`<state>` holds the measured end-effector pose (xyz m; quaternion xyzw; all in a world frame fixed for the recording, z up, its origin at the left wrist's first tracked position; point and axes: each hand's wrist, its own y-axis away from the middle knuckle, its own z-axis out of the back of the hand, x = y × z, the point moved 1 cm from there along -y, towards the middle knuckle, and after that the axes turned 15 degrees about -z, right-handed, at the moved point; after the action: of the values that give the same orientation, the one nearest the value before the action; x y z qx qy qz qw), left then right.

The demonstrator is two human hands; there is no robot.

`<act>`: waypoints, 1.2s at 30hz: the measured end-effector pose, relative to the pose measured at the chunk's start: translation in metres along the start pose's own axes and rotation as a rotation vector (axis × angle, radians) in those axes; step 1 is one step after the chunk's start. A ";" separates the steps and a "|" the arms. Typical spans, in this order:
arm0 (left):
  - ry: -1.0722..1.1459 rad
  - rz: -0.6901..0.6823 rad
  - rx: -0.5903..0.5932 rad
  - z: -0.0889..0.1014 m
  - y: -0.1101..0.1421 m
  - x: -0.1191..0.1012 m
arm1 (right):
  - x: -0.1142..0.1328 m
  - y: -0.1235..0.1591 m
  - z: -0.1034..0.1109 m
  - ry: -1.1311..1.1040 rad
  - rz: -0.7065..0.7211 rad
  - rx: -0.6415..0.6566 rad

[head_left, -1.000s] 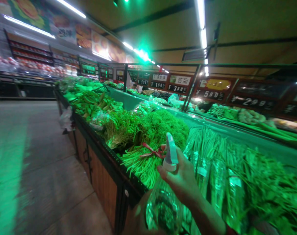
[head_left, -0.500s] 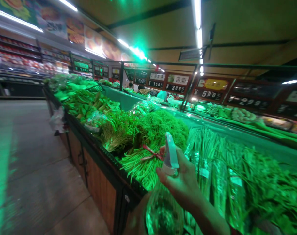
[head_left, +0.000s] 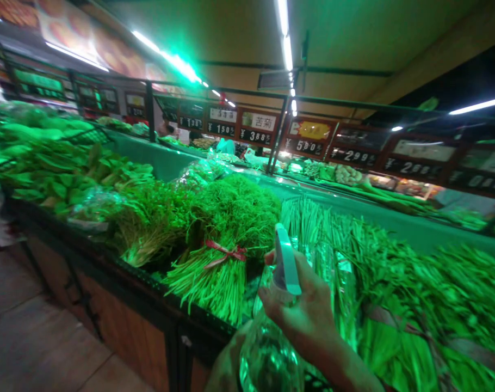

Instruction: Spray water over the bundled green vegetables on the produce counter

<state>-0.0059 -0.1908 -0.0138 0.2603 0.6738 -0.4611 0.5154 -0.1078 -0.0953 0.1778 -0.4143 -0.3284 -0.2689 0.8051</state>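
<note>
My right hand (head_left: 308,321) is wrapped round the neck of a clear spray bottle (head_left: 267,359), with a finger by its pale trigger head (head_left: 286,261). At the bottom edge my left hand (head_left: 223,370) cups the bottle's lower side, and most of its fingers are hidden. The nozzle points out over a bundle of thin green stalks tied with a red band (head_left: 215,267). Wrapped long green stalks (head_left: 353,256) lie just right of the bottle.
A long wooden produce stand with a dark rim (head_left: 149,288) runs from left to right, piled with leafy greens (head_left: 60,174). Price signs (head_left: 255,122) hang on a rail behind it. Tiled aisle floor (head_left: 35,348) lies at lower left.
The view has swung right and closer to the stand, so less aisle floor shows. The bottle and both hands keep their grip and sit slightly lower in the picture.
</note>
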 end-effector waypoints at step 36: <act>0.566 0.071 0.451 -0.077 -0.006 -0.064 | -0.008 0.078 0.083 0.209 -0.055 -0.288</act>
<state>-0.0243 -0.1164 0.0515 0.5079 0.6618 -0.4897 0.2536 -0.0828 0.0157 0.1703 -0.4858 -0.2121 -0.3766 0.7597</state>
